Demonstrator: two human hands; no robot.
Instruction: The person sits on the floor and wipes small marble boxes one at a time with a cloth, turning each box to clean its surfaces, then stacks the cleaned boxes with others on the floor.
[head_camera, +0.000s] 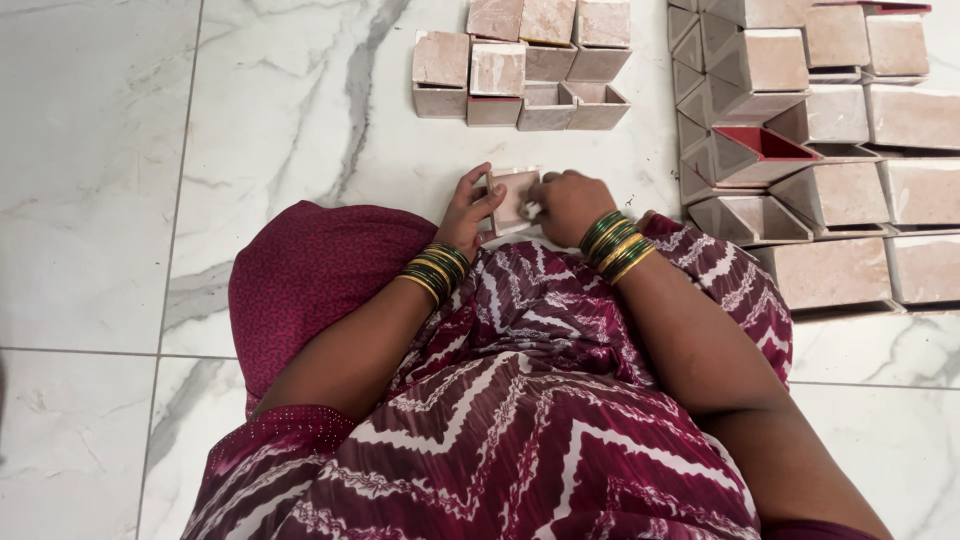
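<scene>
Both hands form the grip on one small pale pink cardboard box (514, 198): the left hand (468, 212) pinches its left edge between thumb and fingers, and the right hand (568, 203) is curled over its right edge, fingers pressed onto the panel.

Largest item in view: the white marble-patterned tiled floor (100, 150), which carries everything. Right of the held box lies a broad spread of like pink boxes (830, 190), some open with a red lining showing. Beyond the held box, farther from the person, sits a smaller cluster of the same boxes (525, 65). The held box itself rests at the floor just ahead of the maroon zigzag-print garment (530, 400).

Assessment: light, thin-walled card, semi-stiff, liable to crease or crush under a hard squeeze. Best taken at opposite edges or folded corners, with mild pressure.
</scene>
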